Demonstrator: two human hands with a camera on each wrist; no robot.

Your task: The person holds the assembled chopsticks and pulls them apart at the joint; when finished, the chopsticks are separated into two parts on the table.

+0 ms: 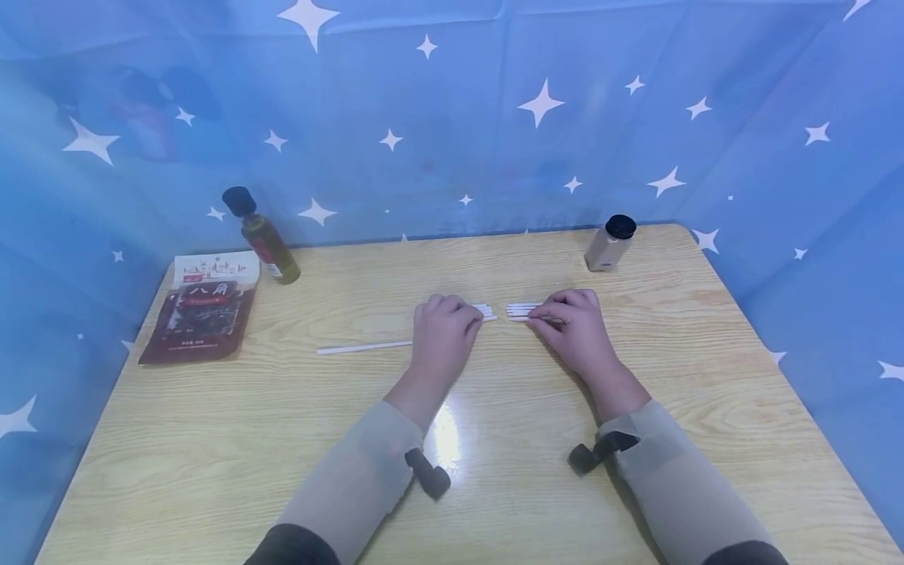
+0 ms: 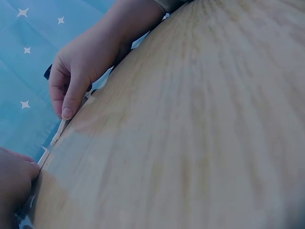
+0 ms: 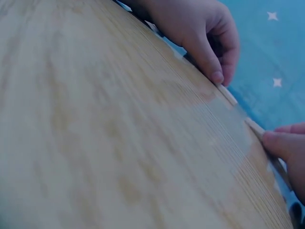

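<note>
Near the middle of the table, my left hand (image 1: pixel 443 337) grips a small bundle of thin white sticks (image 1: pixel 489 312), whose ends poke out to the right of its fingertips. Facing it across a narrow gap, my right hand (image 1: pixel 579 333) pinches a second bundle of white sticks (image 1: pixel 519 311) with thumb and fingers, ends pointing left. Both bundles lie low along the tabletop, partly hidden by the hands. A single longer white stick (image 1: pixel 363 348) lies left of my left hand and runs out of sight behind it. The right wrist view shows my left thumb and fingertips pressed together on a stick (image 3: pixel 231 97).
A wooden table (image 1: pixel 494 486) stands against a blue star-patterned cloth (image 1: pixel 452 110). At the back left are a dark-capped bottle (image 1: pixel 271 247) and a brown spice packet (image 1: pixel 205 314). Toward the back right stands a small black-lidded jar (image 1: pixel 609 245).
</note>
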